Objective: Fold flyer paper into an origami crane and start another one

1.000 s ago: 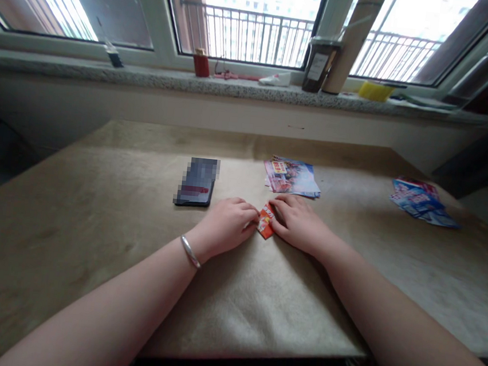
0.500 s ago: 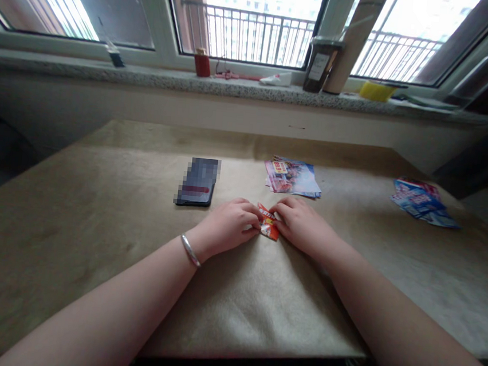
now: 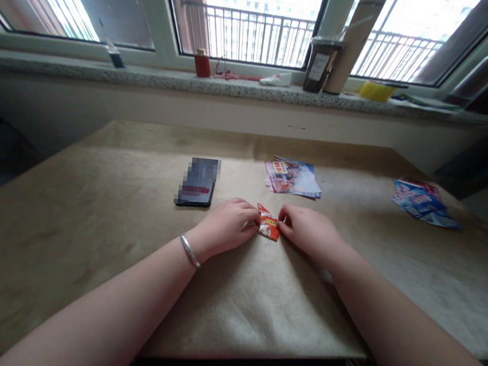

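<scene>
A small folded piece of red and orange printed paper (image 3: 269, 224) lies on the brown paper-covered table (image 3: 95, 209). My left hand (image 3: 226, 225), with a silver bangle on the wrist, pinches its left edge with curled fingers. My right hand (image 3: 308, 230) has its fingers closed against the paper's right edge. Both hands rest on the table, one on each side of the paper.
A dark phone (image 3: 198, 184) lies left of and beyond my hands. A stack of colourful printed sheets (image 3: 291, 177) sits just beyond them; another stack (image 3: 421, 202) lies far right. The windowsill (image 3: 150, 77) holds a red cup (image 3: 202, 64), a dark jar (image 3: 319, 63) and a yellow object (image 3: 374, 90).
My right hand has slid off the top of the folded paper to its right edge, so more of the paper shows. My left hand has stayed in place.
</scene>
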`<control>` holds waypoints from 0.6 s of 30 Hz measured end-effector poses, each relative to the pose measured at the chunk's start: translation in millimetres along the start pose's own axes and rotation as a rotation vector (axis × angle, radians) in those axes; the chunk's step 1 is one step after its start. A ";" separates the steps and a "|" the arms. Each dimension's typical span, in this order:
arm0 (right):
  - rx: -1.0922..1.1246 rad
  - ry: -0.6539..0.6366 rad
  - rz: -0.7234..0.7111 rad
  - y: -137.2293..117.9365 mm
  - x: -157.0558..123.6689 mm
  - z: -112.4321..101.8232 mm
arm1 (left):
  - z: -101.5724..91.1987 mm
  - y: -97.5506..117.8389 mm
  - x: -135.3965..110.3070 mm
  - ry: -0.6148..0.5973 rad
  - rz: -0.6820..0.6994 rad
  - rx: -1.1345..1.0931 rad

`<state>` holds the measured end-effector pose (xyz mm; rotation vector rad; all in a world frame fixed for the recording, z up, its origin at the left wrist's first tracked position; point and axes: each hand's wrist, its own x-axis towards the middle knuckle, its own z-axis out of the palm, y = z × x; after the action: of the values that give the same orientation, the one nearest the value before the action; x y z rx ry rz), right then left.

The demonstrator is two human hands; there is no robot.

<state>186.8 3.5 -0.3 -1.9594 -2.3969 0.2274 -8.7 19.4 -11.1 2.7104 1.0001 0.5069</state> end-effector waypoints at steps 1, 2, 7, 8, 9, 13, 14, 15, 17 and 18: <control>0.013 -0.007 0.005 -0.1 0.2 -0.2 | -0.3 0.7 -0.2 -0.003 -0.012 0.013; 0.027 -0.010 0.006 -0.3 0.5 0.0 | -0.4 1.1 -0.3 -0.003 -0.020 0.027; 0.147 0.019 -0.059 0.2 3.6 6.1 | -0.3 2.0 -0.3 -0.004 -0.020 0.097; 0.173 0.027 -0.084 0.5 4.4 7.6 | -0.3 2.3 -0.2 -0.007 -0.017 0.112; 0.192 0.034 -0.105 0.7 5.0 8.8 | -0.1 2.6 -0.1 -0.011 -0.017 0.124; 0.227 0.038 -0.130 1.8 4.8 9.8 | 1.4 3.4 0.0 0.002 -0.039 0.097; 0.236 0.037 -0.131 2.2 4.3 9.5 | 1.8 3.5 -0.1 0.001 -0.042 0.082; 0.243 0.039 -0.136 2.7 3.8 9.3 | 1.9 3.5 -0.1 -0.005 -0.043 0.075; 0.251 0.058 -0.160 3.7 2.9 9.1 | 1.3 3.8 -0.2 -0.022 -0.050 0.083; 0.252 0.070 -0.181 4.1 2.6 9.3 | 0.8 4.0 -0.3 -0.025 -0.061 0.095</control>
<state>189.2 5.9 -10.2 -1.6071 -2.3499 0.4222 -6.3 16.1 -10.7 2.7518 1.1237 0.4229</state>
